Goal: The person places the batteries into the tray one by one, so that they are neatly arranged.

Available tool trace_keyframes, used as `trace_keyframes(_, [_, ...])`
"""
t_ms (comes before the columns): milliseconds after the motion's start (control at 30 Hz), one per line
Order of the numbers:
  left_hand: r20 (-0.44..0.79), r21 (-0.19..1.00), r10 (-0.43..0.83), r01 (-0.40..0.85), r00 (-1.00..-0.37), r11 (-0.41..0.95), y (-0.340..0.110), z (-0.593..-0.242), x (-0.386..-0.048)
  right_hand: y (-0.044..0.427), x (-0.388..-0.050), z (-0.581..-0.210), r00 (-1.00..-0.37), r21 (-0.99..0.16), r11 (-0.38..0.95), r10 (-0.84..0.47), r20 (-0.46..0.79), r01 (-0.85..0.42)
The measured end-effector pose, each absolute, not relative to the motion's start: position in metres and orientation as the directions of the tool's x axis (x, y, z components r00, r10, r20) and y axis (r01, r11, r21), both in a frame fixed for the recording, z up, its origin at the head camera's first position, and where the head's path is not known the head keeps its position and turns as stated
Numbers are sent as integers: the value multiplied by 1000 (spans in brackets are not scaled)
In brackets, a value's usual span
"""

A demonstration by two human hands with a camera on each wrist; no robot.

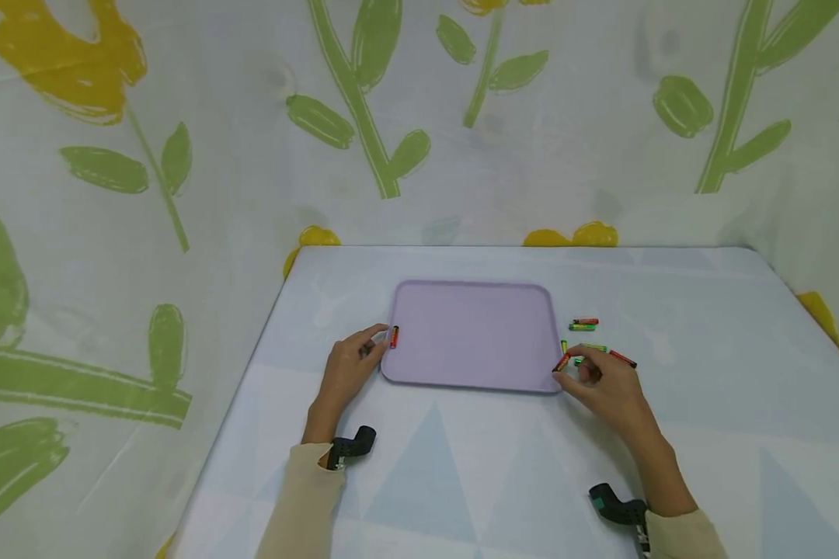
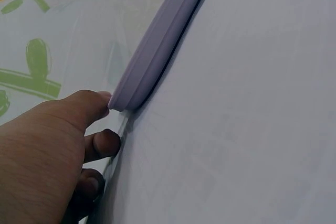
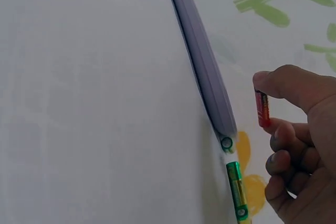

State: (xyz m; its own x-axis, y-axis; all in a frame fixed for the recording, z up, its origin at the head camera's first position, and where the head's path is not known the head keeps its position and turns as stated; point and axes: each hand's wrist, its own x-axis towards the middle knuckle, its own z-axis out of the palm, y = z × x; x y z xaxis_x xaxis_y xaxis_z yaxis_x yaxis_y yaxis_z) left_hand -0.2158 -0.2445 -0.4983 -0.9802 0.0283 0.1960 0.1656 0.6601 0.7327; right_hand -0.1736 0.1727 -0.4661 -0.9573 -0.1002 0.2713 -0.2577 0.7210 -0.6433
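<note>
While only the head view shows a red battery on the lilac tray, our right grip pinches a red-and-black battery near the tray's corner; our left grip, loose, touches its edge.

The tray is lilac, one battery red and black, a second battery green and gold. Pale blue triangles pattern the whitish surface; green leaves and yellow flowers dot the white cloth.
</note>
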Motion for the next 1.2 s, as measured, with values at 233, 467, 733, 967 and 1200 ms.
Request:
trace_keyframes(233, [200, 736, 27, 169, -979, 655, -241, -505, -218, 167, -179, -467, -956, -659, 699, -138, 257, -278])
trace_keyframes(467, [223, 730, 34, 190, -974, 656, -241, -511, -223, 160, -187, -467, -952, -655, 693, -172, 254, -300])
trace_keyframes(733, [223, 725, 29, 186, -974, 663, -238, -510, -222, 151, -197, -466, -943, -643, 691, -214, 254, -330])
trace_keyframes(967, [223, 726, 35, 190, -974, 661, -237, -509, -222, 140, -204, -466, -939, -644, 684, -243, 243, -344])
trace_keyframes(1200, [245, 711, 50, 215, -968, 669, -239, -511, -224, 131, -209, -464, -932, -646, 672, -273, 239, -362])
